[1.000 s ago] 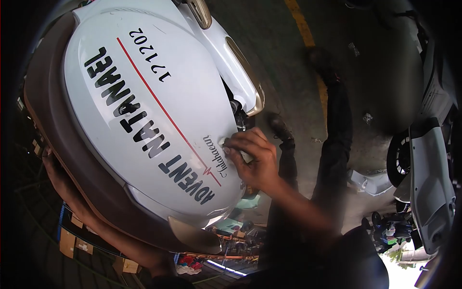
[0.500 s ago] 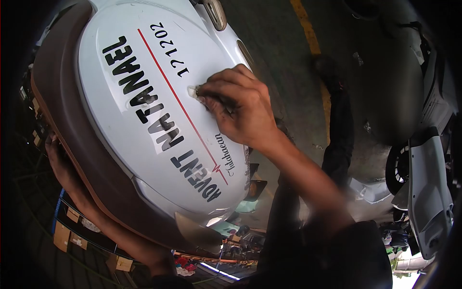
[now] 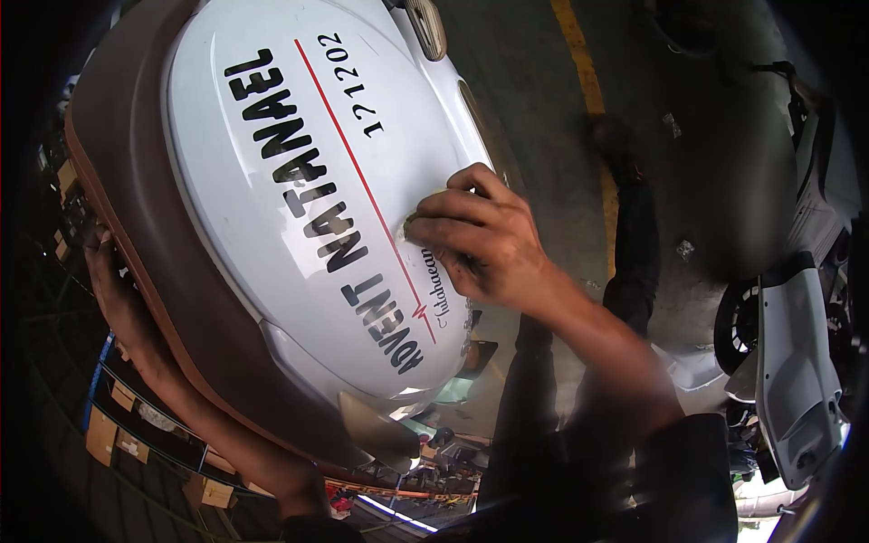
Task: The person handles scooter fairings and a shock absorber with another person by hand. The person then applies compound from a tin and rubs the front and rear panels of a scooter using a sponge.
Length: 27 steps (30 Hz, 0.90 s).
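Observation:
A white scooter body panel carries black lettering, a number and a thin red line. My right hand is closed in a pinch around a small pale yellowish wad, pressed against the panel close to the red line, beside the small script lettering. The fingers cover most of the wad, so its kind cannot be told. On the opposite side, my left hand rests along the outer edge of the brown seat, its fingers partly in shadow and seemingly laid flat.
Grey-white scooter parts and a wheel stand at the right. A yellow line runs along the dark floor. Cardboard boxes sit on a rack at the lower left. A light-coloured footrest-like piece juts out at the top.
My right hand, with the wad, has slid along the panel from near the number toward the small script lettering. The view has shifted slightly; my left hand stays at the seat's edge.

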Available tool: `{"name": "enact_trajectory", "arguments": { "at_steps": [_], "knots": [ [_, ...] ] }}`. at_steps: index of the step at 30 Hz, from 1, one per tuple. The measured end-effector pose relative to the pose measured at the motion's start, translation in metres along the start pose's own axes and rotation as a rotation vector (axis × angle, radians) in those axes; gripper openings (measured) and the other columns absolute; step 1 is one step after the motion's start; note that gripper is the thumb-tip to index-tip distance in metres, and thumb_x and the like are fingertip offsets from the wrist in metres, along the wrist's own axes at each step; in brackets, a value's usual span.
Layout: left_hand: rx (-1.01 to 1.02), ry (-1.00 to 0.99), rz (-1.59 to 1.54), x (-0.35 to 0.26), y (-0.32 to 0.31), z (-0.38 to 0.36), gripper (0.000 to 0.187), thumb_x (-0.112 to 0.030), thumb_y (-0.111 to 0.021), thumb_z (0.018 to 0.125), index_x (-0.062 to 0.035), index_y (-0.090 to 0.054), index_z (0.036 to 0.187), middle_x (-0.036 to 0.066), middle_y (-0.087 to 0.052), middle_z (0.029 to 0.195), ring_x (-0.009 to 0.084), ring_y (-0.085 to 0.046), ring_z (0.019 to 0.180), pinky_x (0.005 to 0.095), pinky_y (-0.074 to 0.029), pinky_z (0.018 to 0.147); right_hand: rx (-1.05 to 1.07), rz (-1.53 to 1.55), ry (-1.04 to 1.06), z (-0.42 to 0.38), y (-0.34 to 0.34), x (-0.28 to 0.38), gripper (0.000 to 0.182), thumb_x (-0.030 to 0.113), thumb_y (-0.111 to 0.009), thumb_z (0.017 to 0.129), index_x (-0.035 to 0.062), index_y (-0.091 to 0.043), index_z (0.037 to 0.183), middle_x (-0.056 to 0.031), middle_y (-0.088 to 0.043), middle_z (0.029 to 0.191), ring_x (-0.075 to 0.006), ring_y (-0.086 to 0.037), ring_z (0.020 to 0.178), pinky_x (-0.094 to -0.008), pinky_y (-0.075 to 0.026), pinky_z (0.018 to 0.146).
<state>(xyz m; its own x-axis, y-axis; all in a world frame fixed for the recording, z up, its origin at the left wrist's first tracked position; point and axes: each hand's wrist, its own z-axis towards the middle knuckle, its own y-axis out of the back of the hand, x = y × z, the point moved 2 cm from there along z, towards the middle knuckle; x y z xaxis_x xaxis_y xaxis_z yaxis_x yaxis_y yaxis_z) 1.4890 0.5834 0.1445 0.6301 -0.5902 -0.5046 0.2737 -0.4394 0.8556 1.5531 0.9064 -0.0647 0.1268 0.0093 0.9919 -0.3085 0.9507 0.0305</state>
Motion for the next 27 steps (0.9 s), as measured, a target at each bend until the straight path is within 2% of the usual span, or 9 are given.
{"name": "enact_trajectory", "arguments": {
  "at_steps": [4, 6, 8, 10, 14, 20, 23, 24, 27],
  "knots": [
    [-0.028, 0.040, 0.061, 0.002, 0.004, 0.001, 0.038, -0.037, -0.054, 0.099, -0.0089, -0.060, 0.124, 0.005, -0.059, 0.108, 0.0151, -0.056, 0.100, 0.0305, -0.044, 0.089, -0.096, -0.124, 0.129, 0.057, -0.005, -0.013, 0.032, 0.000, -0.074, 0.062, 0.0132, -0.078, 0.091, 0.0010, -0.071, 0.095, -0.0247, -0.060, 0.085, -0.0328, -0.055, 0.067],
    [-0.010, 0.040, 0.081, 0.007, 0.010, 0.008, 0.037, -0.038, -0.054, 0.099, -0.0098, -0.061, 0.122, 0.005, -0.059, 0.107, 0.0150, -0.056, 0.098, 0.0306, -0.045, 0.087, -0.071, -0.098, 0.127, 0.045, -0.001, -0.007, 0.034, -0.001, -0.075, 0.060, 0.0135, -0.078, 0.091, 0.0015, -0.071, 0.096, -0.0245, -0.060, 0.088, -0.0333, -0.056, 0.067],
    [0.000, 0.018, 0.072, 0.006, 0.009, 0.009, 0.036, -0.038, -0.054, 0.099, -0.0102, -0.061, 0.121, 0.005, -0.058, 0.106, 0.0147, -0.056, 0.098, 0.0304, -0.045, 0.086, 0.060, -0.064, 0.087, -0.001, 0.001, -0.001, 0.036, -0.001, -0.076, 0.058, 0.0140, -0.078, 0.090, 0.0023, -0.072, 0.098, -0.0245, -0.060, 0.091, -0.0338, -0.057, 0.068],
    [0.004, 0.004, 0.063, 0.007, 0.008, 0.007, 0.036, -0.039, -0.054, 0.099, -0.0106, -0.061, 0.120, 0.004, -0.058, 0.106, 0.0145, -0.056, 0.097, 0.0303, -0.045, 0.085, 0.080, -0.040, 0.070, -0.001, 0.002, 0.005, 0.038, -0.001, -0.076, 0.054, 0.0149, -0.078, 0.089, 0.0030, -0.072, 0.098, -0.0248, -0.061, 0.094, -0.0345, -0.057, 0.068],
    [-0.008, -0.018, 0.098, 0.003, 0.006, 0.005, 0.034, -0.036, -0.053, 0.100, -0.0099, -0.062, 0.120, 0.003, -0.058, 0.106, 0.0140, -0.056, 0.098, 0.0300, -0.045, 0.084, -0.046, -0.121, 0.184, 0.064, -0.003, -0.014, 0.033, 0.000, -0.074, 0.061, 0.0142, -0.078, 0.091, 0.0017, -0.072, 0.097, -0.0246, -0.060, 0.089, -0.0329, -0.056, 0.070],
    [-0.014, -0.037, 0.072, 0.005, 0.005, 0.005, 0.033, -0.034, -0.052, 0.100, -0.0085, -0.062, 0.119, 0.002, -0.058, 0.107, 0.0131, -0.056, 0.096, 0.0294, -0.045, 0.084, 0.067, -0.028, 0.126, 0.005, 0.000, -0.001, 0.035, 0.000, -0.075, 0.059, 0.0168, -0.079, 0.089, 0.0043, -0.072, 0.096, -0.0229, -0.060, 0.089, -0.0336, -0.056, 0.064],
    [-0.011, -0.045, 0.069, 0.003, 0.005, 0.005, 0.032, -0.033, -0.053, 0.100, -0.0086, -0.063, 0.119, 0.002, -0.058, 0.107, 0.0126, -0.056, 0.096, 0.0285, -0.045, 0.084, -0.068, -0.132, 0.230, 0.062, -0.004, -0.014, 0.038, -0.001, -0.073, 0.056, 0.0160, -0.078, 0.090, 0.0044, -0.071, 0.096, -0.0232, -0.059, 0.090, -0.0338, -0.056, 0.064],
    [-0.003, -0.052, 0.058, 0.002, 0.004, 0.004, 0.032, -0.033, -0.053, 0.100, -0.0088, -0.063, 0.118, 0.002, -0.057, 0.106, 0.0124, -0.056, 0.095, 0.0280, -0.044, 0.084, -0.047, -0.129, 0.225, 0.069, -0.004, -0.016, 0.037, -0.001, -0.073, 0.057, 0.0156, -0.078, 0.090, 0.0040, -0.071, 0.096, -0.0234, -0.058, 0.090, -0.0340, -0.056, 0.064],
    [-0.046, -0.081, 0.097, 0.001, 0.004, 0.003, 0.030, -0.032, -0.054, 0.100, -0.0091, -0.062, 0.116, 0.002, -0.058, 0.103, 0.0121, -0.056, 0.096, 0.0283, -0.045, 0.085, 0.013, -0.048, 0.087, 0.016, -0.001, 0.006, 0.038, -0.004, -0.075, 0.054, 0.0151, -0.079, 0.087, 0.0028, -0.072, 0.094, -0.0248, -0.061, 0.088, -0.0336, -0.056, 0.066]
  ]
}}
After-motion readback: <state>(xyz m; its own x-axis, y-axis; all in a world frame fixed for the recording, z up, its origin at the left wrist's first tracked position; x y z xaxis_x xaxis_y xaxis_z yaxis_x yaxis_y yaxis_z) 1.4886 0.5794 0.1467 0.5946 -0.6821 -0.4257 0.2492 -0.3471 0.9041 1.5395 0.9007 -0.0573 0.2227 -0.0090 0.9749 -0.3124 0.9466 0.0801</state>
